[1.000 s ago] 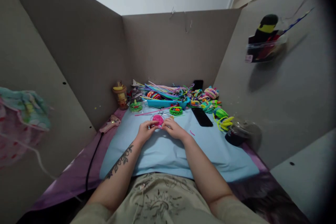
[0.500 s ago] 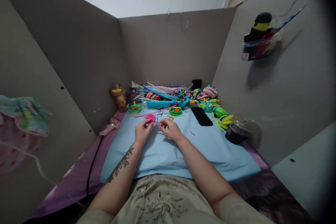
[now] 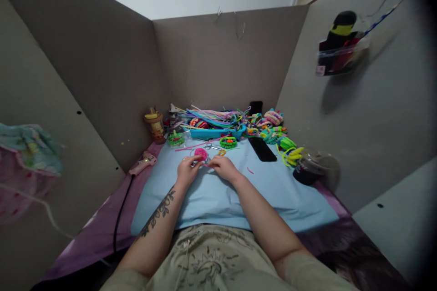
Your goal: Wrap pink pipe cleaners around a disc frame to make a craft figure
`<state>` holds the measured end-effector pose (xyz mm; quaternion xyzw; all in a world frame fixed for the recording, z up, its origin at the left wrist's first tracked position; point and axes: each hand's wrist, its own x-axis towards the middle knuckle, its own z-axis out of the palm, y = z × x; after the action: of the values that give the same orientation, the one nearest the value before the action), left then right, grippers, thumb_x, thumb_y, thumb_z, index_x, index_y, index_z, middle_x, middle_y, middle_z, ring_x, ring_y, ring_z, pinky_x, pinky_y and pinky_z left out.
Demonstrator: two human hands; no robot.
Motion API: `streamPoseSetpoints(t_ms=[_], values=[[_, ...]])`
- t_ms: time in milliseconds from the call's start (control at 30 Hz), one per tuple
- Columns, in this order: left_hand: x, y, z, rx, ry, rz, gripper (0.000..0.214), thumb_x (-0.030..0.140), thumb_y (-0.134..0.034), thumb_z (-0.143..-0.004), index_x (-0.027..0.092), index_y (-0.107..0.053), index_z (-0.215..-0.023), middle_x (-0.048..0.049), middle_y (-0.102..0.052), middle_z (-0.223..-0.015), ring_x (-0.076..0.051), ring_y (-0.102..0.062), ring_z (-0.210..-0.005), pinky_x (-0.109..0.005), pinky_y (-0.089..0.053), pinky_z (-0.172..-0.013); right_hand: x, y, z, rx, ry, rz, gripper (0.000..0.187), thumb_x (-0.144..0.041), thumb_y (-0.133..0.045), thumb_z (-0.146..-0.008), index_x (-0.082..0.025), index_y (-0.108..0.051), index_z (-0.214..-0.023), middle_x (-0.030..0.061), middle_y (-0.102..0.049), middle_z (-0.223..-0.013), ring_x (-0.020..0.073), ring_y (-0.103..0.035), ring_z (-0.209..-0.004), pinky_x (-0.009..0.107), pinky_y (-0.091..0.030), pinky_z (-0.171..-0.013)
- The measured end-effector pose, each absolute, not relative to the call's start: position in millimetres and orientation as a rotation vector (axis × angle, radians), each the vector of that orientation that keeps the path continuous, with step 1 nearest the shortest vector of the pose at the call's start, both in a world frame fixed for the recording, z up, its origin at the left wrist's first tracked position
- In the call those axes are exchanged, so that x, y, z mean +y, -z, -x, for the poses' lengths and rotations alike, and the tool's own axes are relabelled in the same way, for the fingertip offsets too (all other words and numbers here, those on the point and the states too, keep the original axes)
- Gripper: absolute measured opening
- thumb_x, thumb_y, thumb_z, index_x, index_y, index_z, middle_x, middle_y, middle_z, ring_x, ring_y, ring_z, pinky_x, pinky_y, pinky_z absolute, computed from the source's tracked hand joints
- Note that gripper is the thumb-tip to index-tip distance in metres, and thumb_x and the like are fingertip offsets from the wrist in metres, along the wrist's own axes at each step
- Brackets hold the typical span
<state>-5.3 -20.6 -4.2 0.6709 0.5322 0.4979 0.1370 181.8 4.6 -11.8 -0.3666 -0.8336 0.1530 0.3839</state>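
My left hand (image 3: 187,170) and my right hand (image 3: 221,167) meet over a light blue cloth (image 3: 218,191). Both pinch a small pink pipe-cleaner piece (image 3: 201,153) between their fingertips. The fingers of each hand are curled around it. A pink pipe cleaner (image 3: 191,146) lies just beyond the hands, beside small scissors (image 3: 210,146). A green coiled ring (image 3: 228,142) sits a little farther back.
A blue tray of coloured pipe cleaners (image 3: 213,127) and finished coiled shapes (image 3: 271,129) line the back. A black phone (image 3: 262,149) lies right of the hands. A glue gun (image 3: 142,163) with its cord lies left. Grey cardboard walls (image 3: 102,68) enclose the space.
Both hands stay together on the pink piece and have shifted slightly; the piece has been turned a little between the fingertips. The camera view moved slightly.
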Motion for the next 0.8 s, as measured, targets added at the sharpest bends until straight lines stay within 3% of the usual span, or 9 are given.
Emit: streamPoseSetpoints(t_ms=[167, 300, 567, 800], values=[[-18.6, 1.3, 7.2, 1.531, -1.481, -1.803, 0.025, 0.032, -0.067, -0.072, 0.020, -0.074, -0.092, -0.0052, -0.073, -0.084, -0.015, -0.057, -0.063, -0.027, -0.046, -0.066, 3.3, 5.3, -185.5, -2.021, -0.312, 1.004, 0.018, -0.013, -0.059, -0.080, -0.025, -0.071, -0.086, 0.0028, -0.070, -0.084, 0.0191, -0.060, -0.085, 0.033, -0.043, -0.081], [-18.6, -0.6, 7.9, 1.478, -1.493, -1.729, 0.027, 0.034, -0.062, -0.074, 0.017, -0.074, -0.092, -0.0063, -0.074, -0.082, -0.014, -0.059, -0.062, -0.026, -0.046, -0.061, -1.1, 1.0, -181.8, -1.883, -0.279, 1.057, 0.016, -0.011, -0.061, -0.076, -0.025, -0.068, -0.074, 0.0058, -0.066, -0.086, 0.0246, -0.051, -0.097, 0.040, -0.037, -0.089], [-21.3, -2.9, 3.8, 1.407, -1.493, -1.686, 0.031, 0.033, -0.070, -0.067, 0.017, -0.074, -0.094, -0.0089, -0.075, -0.086, -0.017, -0.063, -0.068, -0.029, -0.049, -0.064, -5.2, -0.1, -170.6, -1.547, -0.496, 1.037, 0.011, -0.023, -0.054, -0.079, -0.021, -0.063, -0.072, 0.0042, -0.062, -0.077, 0.0209, -0.055, -0.081, 0.035, -0.044, -0.081], [-23.7, -4.4, 1.4, 1.373, -1.461, -1.678, 0.030, 0.034, -0.070, -0.069, 0.016, -0.074, -0.093, -0.0076, -0.075, -0.082, -0.016, -0.061, -0.062, -0.026, -0.047, -0.057, 2.8, 2.4, -159.5, -1.259, -0.926, 0.960, 0.017, -0.036, -0.058, -0.073, -0.019, -0.061, -0.076, 0.0003, -0.064, -0.061, 0.0170, -0.062, -0.059, 0.029, -0.050, -0.059]])
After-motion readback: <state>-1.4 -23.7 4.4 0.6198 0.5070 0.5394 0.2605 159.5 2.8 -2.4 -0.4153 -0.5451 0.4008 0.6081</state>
